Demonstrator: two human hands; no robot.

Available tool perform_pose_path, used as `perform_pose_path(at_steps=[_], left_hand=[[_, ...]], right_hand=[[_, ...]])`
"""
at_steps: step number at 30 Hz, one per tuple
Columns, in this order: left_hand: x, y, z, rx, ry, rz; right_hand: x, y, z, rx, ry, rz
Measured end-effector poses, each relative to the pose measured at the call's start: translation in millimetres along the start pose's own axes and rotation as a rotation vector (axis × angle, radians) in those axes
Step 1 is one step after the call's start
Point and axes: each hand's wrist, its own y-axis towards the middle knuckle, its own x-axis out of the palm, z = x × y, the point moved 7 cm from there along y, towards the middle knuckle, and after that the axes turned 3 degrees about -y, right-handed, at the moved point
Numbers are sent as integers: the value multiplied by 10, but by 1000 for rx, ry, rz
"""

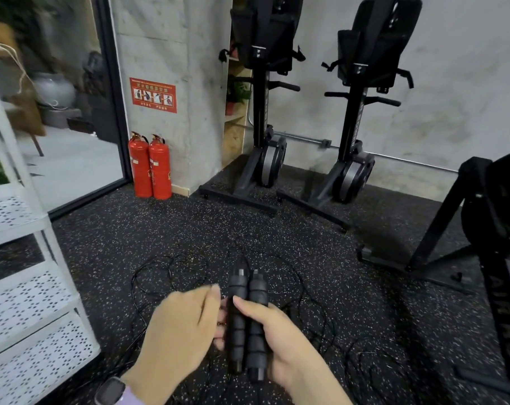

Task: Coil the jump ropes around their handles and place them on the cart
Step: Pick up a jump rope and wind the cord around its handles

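both handles (248, 323) side by side, gripped by the right hand (280, 343) and steadied by the left hand's (180, 331) curled fingers; rope (160, 276) uncoiled on the floor; cart (29, 287) unloaded, as far as visible.

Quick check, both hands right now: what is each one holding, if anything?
Left hand: fingers curled against the jump rope handles, seemingly holding them.
Right hand: grips the same pair of handles, thumb over them.

Exercise machine (507, 311): white capitals "AIR RO…" are running down its black frame at the right edge, the rest cut off.
Red wall sign (153, 95): four pictograms and characters are showing, too blurred to read.
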Motion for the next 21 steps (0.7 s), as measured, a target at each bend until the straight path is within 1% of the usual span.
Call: perform_pose_path(at_steps=[1, 2, 3, 5, 6, 8, 10, 13, 15, 17, 19, 21], left_hand=[[-52, 20, 19, 52, -40, 91], [-80, 29, 50, 103, -84, 140], [-77, 38, 90, 148, -133, 137], [-17, 61, 131, 209, -270, 51], [-4, 65, 137, 194, -361, 15], [21, 115, 73, 93, -576, -13], [-12, 185, 8, 19, -682, -7], [-14, 235, -70, -89, -659, -49], [-31, 240, -170, -193, -615, 20], [-63, 258, -282, -248, -530, 110], [-77, 272, -406, -304, -464, 145], [-73, 270, -502, -345, -419, 164]], right_hand=[[45, -16, -18, 12, -9, -31], [91, -32, -25, 29, -28, -80], [143, -50, -26, 50, -59, -142], [229, -82, -16, 72, -121, -269], [256, -95, 5, 86, -135, -320], [306, -138, 49, 124, -134, -409], [340, -176, 76, 153, -127, -501], [364, -181, 86, 189, -76, -580], [335, -155, 78, 213, 24, -569], [257, -114, 33, 195, 89, -546], [200, -102, -2, 186, 65, -546], [146, -92, 5, 214, 32, -558]])
